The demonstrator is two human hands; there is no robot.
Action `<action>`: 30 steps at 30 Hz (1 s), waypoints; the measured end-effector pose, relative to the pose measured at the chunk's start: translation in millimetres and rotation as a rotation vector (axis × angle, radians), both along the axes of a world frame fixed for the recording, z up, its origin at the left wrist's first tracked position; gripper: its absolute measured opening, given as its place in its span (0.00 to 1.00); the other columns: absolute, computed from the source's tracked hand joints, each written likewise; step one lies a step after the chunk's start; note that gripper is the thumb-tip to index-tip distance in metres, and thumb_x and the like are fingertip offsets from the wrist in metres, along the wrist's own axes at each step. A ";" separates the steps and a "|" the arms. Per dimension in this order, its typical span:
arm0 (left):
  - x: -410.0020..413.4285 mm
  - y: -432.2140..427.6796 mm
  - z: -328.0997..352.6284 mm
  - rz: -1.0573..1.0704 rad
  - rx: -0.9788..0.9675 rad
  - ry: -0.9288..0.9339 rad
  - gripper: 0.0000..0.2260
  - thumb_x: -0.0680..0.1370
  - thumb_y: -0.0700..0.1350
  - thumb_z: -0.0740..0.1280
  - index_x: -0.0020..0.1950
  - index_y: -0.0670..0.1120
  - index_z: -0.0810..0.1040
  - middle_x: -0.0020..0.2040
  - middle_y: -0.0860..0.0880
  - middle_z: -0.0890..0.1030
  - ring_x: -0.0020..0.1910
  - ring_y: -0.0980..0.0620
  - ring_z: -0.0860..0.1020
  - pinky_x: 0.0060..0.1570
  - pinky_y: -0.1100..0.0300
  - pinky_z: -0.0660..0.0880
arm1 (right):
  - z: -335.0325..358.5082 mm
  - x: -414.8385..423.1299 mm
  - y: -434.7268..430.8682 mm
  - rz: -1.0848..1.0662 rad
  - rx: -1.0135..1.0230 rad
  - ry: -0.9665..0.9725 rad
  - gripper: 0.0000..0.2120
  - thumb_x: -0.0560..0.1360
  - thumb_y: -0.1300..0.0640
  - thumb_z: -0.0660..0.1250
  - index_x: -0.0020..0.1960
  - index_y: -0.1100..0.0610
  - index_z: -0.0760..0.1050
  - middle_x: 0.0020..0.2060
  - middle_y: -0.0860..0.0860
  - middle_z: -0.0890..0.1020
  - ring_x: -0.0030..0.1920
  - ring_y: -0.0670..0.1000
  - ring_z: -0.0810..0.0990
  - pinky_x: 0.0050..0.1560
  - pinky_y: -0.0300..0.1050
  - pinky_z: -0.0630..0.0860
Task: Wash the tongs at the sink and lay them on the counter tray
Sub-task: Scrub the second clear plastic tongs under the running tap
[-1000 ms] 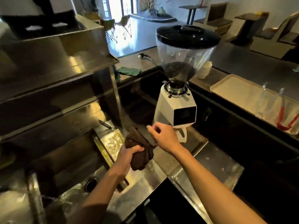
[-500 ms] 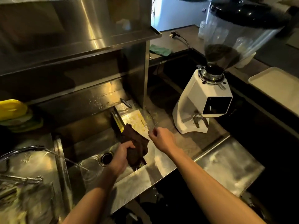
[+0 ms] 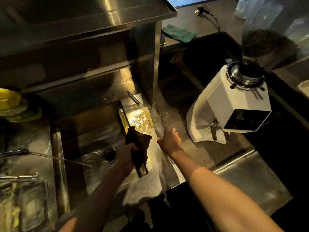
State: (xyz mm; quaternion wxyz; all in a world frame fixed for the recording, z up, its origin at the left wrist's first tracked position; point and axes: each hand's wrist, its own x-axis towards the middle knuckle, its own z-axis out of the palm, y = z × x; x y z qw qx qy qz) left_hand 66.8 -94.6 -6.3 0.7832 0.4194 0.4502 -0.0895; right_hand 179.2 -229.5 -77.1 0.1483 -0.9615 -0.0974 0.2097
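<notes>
The left hand [image 3: 127, 156] grips a dark cloth [image 3: 139, 148] at the right rim of the sink [image 3: 93, 139]. The right hand [image 3: 168, 141], fingers spread, reaches over the steel bench [image 3: 167, 173]; something blurred, perhaps the tongs, lies at its fingertips, though I cannot tell. Wet steel could let them slip into the sink. The coffee grinder [image 3: 230, 104] crowds the right; the faucet [image 3: 16, 152] runs at the sink's left edge.

place: I read this as a café bar's work area | evidence: white coffee grinder [image 3: 229, 108] with bean hopper [image 3: 270, 46] | stainless sink [image 3: 93, 139] with running faucet [image 3: 15, 152] | steel shelving [image 3: 83, 17] above | dark tabletop [image 3: 192, 19] behind
</notes>
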 end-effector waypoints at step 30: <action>-102.3 174.0 -12.9 0.538 -0.216 -0.310 0.19 0.75 0.36 0.52 0.53 0.36 0.82 0.49 0.39 0.82 0.46 0.41 0.82 0.58 0.46 0.73 | 19.2 -70.1 150.2 0.389 0.523 0.246 0.16 0.85 0.52 0.58 0.43 0.57 0.78 0.44 0.52 0.73 0.44 0.50 0.74 0.50 0.45 0.68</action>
